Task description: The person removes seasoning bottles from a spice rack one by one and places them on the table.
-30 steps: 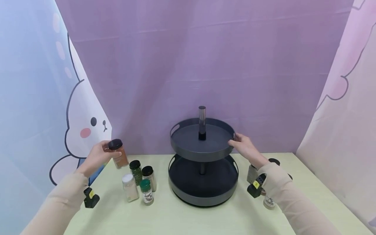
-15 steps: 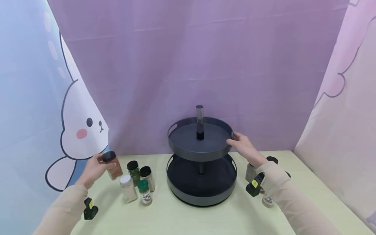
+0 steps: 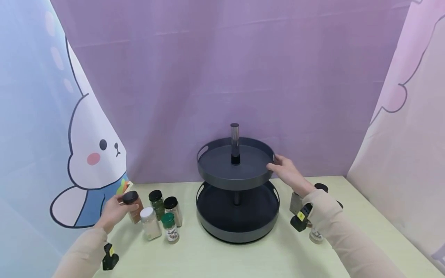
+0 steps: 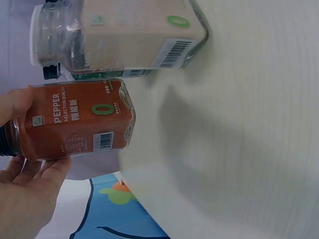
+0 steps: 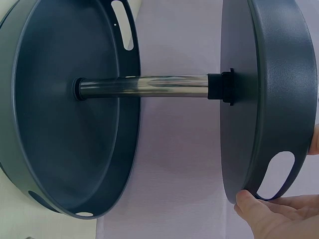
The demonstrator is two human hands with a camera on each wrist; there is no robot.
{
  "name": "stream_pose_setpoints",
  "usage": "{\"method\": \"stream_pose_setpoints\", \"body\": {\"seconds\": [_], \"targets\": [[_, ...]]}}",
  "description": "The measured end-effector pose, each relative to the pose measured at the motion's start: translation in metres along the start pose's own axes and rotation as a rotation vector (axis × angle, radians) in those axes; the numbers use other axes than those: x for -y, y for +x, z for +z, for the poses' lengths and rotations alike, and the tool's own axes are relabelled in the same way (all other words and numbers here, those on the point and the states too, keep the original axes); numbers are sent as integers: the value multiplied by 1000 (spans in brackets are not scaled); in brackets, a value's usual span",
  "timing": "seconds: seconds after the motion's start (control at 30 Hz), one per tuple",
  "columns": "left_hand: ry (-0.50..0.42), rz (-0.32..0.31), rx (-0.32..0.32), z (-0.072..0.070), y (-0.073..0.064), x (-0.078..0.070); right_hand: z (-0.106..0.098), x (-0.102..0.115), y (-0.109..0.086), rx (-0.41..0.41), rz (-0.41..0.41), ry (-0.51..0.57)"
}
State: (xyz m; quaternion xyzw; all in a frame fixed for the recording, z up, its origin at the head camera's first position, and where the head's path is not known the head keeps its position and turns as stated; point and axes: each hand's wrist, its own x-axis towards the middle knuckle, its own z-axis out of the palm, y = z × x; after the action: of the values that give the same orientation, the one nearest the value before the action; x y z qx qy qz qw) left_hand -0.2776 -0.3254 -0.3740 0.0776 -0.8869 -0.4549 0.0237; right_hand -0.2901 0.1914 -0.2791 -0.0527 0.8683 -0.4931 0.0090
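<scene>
A jar of red-brown pepper (image 4: 75, 119) with a black lid is in my left hand (image 3: 116, 210), thumb on one side and fingers on the other. It is low at the table's left side; whether its base touches the table I cannot tell. Beside it stand a white-lidded jar (image 3: 151, 226), a black-lidded jar of green herbs (image 3: 157, 206), another black-lidded jar (image 3: 175, 213) and a small green-capped shaker (image 3: 171, 231). My right hand (image 3: 290, 175) grips the rim of the upper tray (image 5: 286, 74) of a dark two-tier turntable, by its handle slot.
The lower tray (image 3: 240, 236) rests on the pale table (image 3: 208, 262), a metal post (image 5: 149, 85) joining both tiers. Several more jars, among them a clear one (image 3: 316, 235), stand at the right, partly hidden by my right forearm. A purple curtain (image 3: 215, 69) hangs behind.
My left hand has brought the pepper jar down toward the table, beside the other jars. The right hand stays on the upper tray's rim. The view has shifted slightly.
</scene>
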Motion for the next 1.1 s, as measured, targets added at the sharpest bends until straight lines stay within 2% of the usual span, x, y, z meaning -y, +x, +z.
{"method": "stream_pose_setpoints", "body": {"seconds": [0.2,0.37,0.7,0.93,1.1], "targets": [[5,6,-8,6,1,8,0,-2,1,2,3,6],[-5,-16,4,10,3,15,1,-4,2,6,19,6],[-20,-40,16,14,4,17,0,-3,2,8,9,14],[-6,-7,-11,19,4,20,0,-3,2,3,12,15],[-7,-18,-9,20,4,25,0,-4,2,2,18,12]]}}
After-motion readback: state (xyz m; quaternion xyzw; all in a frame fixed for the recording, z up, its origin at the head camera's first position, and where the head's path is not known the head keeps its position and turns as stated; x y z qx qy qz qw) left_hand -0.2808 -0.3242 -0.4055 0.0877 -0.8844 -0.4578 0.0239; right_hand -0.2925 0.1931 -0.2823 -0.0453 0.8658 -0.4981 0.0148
